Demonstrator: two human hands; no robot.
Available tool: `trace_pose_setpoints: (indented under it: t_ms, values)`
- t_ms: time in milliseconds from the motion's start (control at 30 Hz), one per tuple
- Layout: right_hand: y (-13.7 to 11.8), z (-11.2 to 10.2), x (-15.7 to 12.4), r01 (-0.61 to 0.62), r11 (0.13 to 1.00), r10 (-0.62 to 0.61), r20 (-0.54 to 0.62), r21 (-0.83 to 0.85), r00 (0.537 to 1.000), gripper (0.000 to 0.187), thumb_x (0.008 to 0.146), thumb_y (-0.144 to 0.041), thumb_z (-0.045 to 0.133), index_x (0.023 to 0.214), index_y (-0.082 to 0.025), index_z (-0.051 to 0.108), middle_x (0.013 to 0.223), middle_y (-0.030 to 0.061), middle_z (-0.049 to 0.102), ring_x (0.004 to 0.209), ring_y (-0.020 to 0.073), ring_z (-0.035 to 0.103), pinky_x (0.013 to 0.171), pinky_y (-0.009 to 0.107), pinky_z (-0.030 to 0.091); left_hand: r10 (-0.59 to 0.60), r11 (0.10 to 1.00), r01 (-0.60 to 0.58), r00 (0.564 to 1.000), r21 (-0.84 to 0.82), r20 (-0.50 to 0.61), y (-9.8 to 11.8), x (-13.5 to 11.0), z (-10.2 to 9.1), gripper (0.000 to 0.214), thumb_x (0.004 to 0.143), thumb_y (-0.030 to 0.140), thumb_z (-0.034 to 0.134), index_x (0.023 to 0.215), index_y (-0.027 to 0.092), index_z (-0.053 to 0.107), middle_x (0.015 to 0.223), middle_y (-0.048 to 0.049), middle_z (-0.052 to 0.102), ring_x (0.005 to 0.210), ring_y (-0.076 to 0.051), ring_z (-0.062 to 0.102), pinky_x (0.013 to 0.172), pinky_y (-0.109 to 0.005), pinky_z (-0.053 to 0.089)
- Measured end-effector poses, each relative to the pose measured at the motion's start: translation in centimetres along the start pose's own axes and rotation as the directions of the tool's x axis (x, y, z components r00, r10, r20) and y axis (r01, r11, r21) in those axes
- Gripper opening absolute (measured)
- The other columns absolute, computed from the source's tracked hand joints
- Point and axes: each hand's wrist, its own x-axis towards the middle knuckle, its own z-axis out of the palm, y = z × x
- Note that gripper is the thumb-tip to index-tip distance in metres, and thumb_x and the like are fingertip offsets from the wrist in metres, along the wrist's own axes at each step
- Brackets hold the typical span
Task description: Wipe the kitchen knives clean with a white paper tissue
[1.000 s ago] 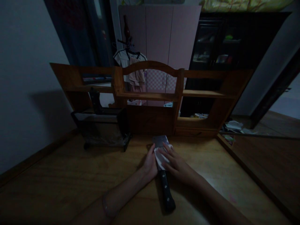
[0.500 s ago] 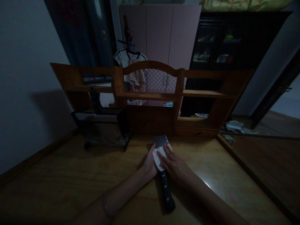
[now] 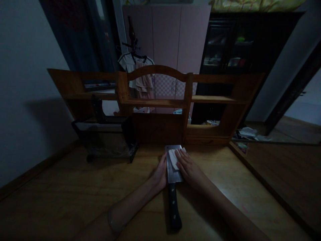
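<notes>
A cleaver with a broad metal blade and a black riveted handle points away from me above the wooden tabletop. My left hand grips the blade from its left side, the thumb along the edge and the other fingers hidden beneath. A folded white tissue lies against the upper part of the blade. My right hand presses the tissue there, fingers together and stretched across it. Neither hand is on the handle.
A black knife holder with one black-handled knife stands at the left. Behind is a wooden shelf unit along the table's far side. A raised wooden edge borders the right side.
My right hand has moved the tissue slightly up the blade, baring the lower part near the handle. The cleaver has turned more upright in view, and the camera view has shifted slightly.
</notes>
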Motion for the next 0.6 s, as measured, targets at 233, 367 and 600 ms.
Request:
trace_pose_setpoints:
  t_ms: [233,367,600]
  values:
    - [0.5,-0.3,0.2,-0.033,0.999,0.034,-0.032,0.037,0.999,0.050,0.099,-0.034,0.026,0.146,-0.019,0.022,0.152,0.0072,0.022,0.141,0.0197,0.016,0.115,0.043,0.021,0.092,0.994,-0.089,0.995,0.071,-0.047,-0.7,0.2,-0.4,0.053,0.092,0.046,0.039,0.126,0.009,0.055,0.119,-0.0132,0.063,0.113,-0.025,0.057,0.105,-0.037,0.035]
    - [0.6,-0.1,0.1,-0.031,0.998,0.031,-0.008,0.047,0.999,0.050,0.098,-0.034,0.027,0.146,-0.021,0.022,0.152,0.0060,0.022,0.141,0.0208,0.015,0.115,0.043,0.022,0.084,0.995,-0.083,0.996,0.052,-0.024,-0.8,0.3,-0.7,0.054,0.092,0.048,0.040,0.126,0.010,0.055,0.122,-0.0128,0.061,0.117,-0.025,0.054,0.106,-0.037,0.033]
    - [-0.3,-0.6,-0.4,0.048,0.996,-0.055,0.091,0.075,0.994,0.052,0.098,-0.035,0.027,0.147,-0.020,0.015,0.154,0.0047,0.014,0.142,0.0198,0.010,0.116,0.043,0.018,0.043,0.999,-0.040,0.997,0.033,-0.067,-0.7,0.7,-1.0,0.053,0.092,0.050,0.037,0.123,0.012,0.057,0.120,-0.0130,0.062,0.116,-0.025,0.055,0.102,-0.037,0.038]
